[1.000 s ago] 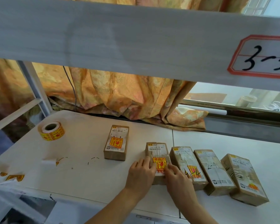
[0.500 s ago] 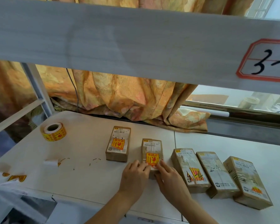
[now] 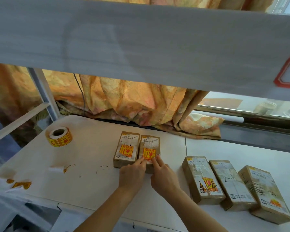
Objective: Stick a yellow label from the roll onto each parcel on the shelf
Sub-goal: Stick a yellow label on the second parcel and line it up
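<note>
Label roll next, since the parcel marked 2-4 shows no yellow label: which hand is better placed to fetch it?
Left, probably. The label roll sits at the far left of the shelf, nearer the left hand; the right hand would have to cross over it. Neither hand holds anything.

The single camera rides on the person's head, just outside the front edge of the shelf (image 3: 94, 186), facing forward and down toward its back edge (wide lens, so straight lines bow). It sits close; the upper board (image 3: 140, 39) crosses the top of the view.
</note>
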Demonstrator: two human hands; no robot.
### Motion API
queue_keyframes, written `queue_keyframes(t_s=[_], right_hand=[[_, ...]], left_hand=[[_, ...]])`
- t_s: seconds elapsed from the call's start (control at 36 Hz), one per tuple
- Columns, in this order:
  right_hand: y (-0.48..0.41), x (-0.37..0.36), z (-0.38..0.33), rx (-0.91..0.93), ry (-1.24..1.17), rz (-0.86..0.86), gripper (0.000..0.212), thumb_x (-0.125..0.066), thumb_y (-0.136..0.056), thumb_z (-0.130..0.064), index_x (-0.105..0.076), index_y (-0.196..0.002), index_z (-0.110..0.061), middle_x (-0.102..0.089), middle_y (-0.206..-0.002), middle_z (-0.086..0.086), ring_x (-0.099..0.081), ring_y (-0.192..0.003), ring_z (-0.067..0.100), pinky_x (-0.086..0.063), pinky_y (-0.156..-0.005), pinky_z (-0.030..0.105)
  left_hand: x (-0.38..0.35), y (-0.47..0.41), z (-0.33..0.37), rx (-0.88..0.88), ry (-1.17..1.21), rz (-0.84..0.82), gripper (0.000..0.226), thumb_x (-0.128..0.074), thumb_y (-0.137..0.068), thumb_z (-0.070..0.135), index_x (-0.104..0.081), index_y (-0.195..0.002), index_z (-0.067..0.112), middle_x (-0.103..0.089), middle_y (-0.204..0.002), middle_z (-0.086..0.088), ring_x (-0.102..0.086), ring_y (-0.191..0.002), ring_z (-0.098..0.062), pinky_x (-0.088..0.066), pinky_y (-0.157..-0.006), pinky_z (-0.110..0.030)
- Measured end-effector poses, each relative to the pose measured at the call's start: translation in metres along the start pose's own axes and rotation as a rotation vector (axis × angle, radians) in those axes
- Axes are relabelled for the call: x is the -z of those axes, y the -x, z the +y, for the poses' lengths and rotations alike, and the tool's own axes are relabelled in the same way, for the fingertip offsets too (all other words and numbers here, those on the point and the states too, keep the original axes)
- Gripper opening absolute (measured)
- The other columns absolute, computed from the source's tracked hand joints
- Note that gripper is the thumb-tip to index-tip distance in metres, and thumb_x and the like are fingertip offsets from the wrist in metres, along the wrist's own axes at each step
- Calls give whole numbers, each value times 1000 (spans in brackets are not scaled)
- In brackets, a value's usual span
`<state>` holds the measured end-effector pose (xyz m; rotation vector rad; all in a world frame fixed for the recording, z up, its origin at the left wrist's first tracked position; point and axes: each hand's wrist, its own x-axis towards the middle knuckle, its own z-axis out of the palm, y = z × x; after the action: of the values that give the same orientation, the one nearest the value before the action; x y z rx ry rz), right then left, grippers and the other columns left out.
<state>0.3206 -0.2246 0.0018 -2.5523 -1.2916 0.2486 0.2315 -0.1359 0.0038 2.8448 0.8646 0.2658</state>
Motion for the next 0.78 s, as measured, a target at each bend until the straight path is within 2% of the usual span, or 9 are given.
queue_keyframes(t_s=[0.19, 0.33, 0.47, 0.67, 0.78], right_hand=[[-1, -1, -2, -30, -4, -14, 69, -48, -90, -17, -11, -148, -20, -9, -158, 1, -50, -120, 24, -48, -97, 36], [0, 0, -4, -59, -3, -33, 70, -49, -89, -16, -12, -147, -20, -6, -158, 0, -59, -110, 23, -53, -86, 32], [-2, 3, -7, -70, 20, -35, 69, -50, -88, -16, -14, -147, -19, -8, -158, 1, -59, -110, 24, -53, -86, 33], [-2, 0, -8, -62, 33, -30, 70, -52, -87, -16, -15, -146, -19, -8, -158, 2, -62, -102, 24, -55, -81, 34], [-2, 0, -6, -56, 39, -40, 70, -49, -88, -15, -12, -147, -19, -5, -158, 2, -61, -104, 26, -54, -82, 35]], left_hand=[[-2, -3, 3, 7, 1, -4, 41, -45, -97, 27, -40, -137, 22, -40, -147, 4, -60, -113, -22, -52, -88, -36], [2, -4, 6, 29, 23, 2, 37, -43, -97, 26, -44, -134, 21, -44, -145, 3, -59, -114, -21, -51, -89, -37], [3, -5, 8, 33, 21, -5, 36, -44, -97, 25, -45, -133, 20, -46, -143, 2, -58, -116, -21, -49, -91, -38], [7, -5, 11, 39, 44, 12, 26, -45, -97, 25, -53, -121, 21, -61, -124, 3, -63, -105, -19, -51, -82, -33], [11, -5, 12, 34, 38, 2, 26, -45, -97, 24, -53, -121, 20, -62, -122, 1, -62, -105, -19, -51, -81, -33]])
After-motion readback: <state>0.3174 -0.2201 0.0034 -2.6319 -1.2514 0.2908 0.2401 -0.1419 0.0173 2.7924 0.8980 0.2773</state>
